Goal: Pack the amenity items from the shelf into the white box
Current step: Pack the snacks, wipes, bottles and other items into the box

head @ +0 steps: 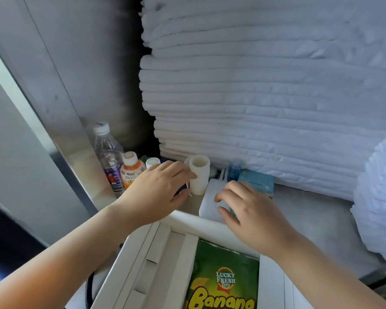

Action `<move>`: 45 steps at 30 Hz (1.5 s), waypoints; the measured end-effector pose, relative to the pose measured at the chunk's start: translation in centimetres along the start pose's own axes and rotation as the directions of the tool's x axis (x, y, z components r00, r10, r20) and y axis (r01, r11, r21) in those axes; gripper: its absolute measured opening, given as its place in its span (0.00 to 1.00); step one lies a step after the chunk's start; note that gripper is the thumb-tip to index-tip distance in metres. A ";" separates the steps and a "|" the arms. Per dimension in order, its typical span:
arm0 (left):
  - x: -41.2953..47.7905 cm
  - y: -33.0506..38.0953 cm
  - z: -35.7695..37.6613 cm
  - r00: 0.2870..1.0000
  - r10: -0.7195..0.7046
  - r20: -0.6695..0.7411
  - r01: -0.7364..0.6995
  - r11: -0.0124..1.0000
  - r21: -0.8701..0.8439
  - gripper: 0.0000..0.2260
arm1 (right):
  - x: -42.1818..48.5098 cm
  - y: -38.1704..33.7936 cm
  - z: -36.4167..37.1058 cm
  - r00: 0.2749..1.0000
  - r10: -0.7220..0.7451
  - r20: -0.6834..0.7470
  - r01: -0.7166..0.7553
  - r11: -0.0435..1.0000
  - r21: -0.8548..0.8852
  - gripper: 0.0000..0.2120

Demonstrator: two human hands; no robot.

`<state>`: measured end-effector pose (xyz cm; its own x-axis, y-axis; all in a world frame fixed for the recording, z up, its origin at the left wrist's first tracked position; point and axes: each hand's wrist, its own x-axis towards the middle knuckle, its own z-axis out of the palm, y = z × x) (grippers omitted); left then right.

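Left hand (158, 188): fingers nearly straight and slightly spread, tips touching the side of a white cup (198, 175), thumb just short of it, no closed grip. Right hand (250, 210): fingers bent, index and thumb tips close together, pinching a flat white pouch (210, 197). White box (165, 253) sits below both wrists, open, with 1 banana snack bag (223, 279) inside. Left of the left fingers: 1 water bottle (108, 157), 1 orange drink bottle (132, 172). Beyond the right fingers: 1 small blue bottle (233, 170), 1 blue packet (256, 181).
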<state>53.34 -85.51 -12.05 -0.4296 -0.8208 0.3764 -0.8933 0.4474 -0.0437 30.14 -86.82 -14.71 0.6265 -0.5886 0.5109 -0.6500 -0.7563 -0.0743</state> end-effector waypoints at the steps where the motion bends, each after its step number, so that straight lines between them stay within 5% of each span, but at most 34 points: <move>1: 0.6 -0.2 -0.2 1.000 0.000 -0.014 0.000 1.000 0.023 0.15 | -0.1 0.0 0.0 1.000 -0.004 0.004 0.004 1.000 -0.005 0.05; 7: 4.5 -2.0 -0.5 0.997 -0.071 0.010 0.070 0.994 0.083 0.18 | -0.3 0.1 -0.4 1.000 0.022 0.016 -0.022 1.000 -0.004 0.06; 12: 8.5 -5.9 -0.5 0.967 -0.174 0.184 0.153 0.981 0.120 0.20 | -0.3 0.2 -0.5 0.999 0.047 -0.009 -0.047 0.998 0.045 0.05; 16: 10.1 -7.9 0.1 0.910 -0.136 0.391 0.065 0.980 0.189 0.21 | -0.4 0.3 -0.7 0.998 0.050 -0.025 -0.048 0.997 0.056 0.04; 22: 10.9 -9.3 -0.1 0.863 -0.061 0.501 -0.032 0.984 0.176 0.20 | -0.1 0.5 -0.7 0.999 0.041 -0.028 -0.039 0.997 0.061 0.07; 28: 8.9 -9.6 -0.9 0.905 -0.124 0.408 0.122 0.992 0.031 0.17 | 2.7 1.1 -0.3 0.997 0.069 0.029 -0.071 0.994 0.084 0.15; 35: 6.3 -7.9 -0.9 0.911 -0.194 0.363 0.239 0.967 -0.084 0.13 | 13.0 1.1 3.7 0.960 -0.062 0.275 0.051 0.998 0.047 0.18; 41: 4.1 -7.3 -0.1 0.961 -0.277 -0.004 0.277 0.960 0.040 0.14 | 18.0 0.4 7.6 0.783 0.043 0.620 0.033 0.993 -0.111 0.18; 45: 2.0 -6.8 0.4 0.965 -0.202 -0.168 0.205 0.979 -0.001 0.17 | 17.1 -0.3 9.1 0.775 -0.066 0.628 0.233 0.954 -0.188 0.23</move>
<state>58.52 -90.30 -11.37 -0.2118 -0.8227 0.5275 -0.9621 0.2703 0.0352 44.99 -99.28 -13.74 0.7986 -0.5861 -0.1367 -0.5551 -0.8051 0.2090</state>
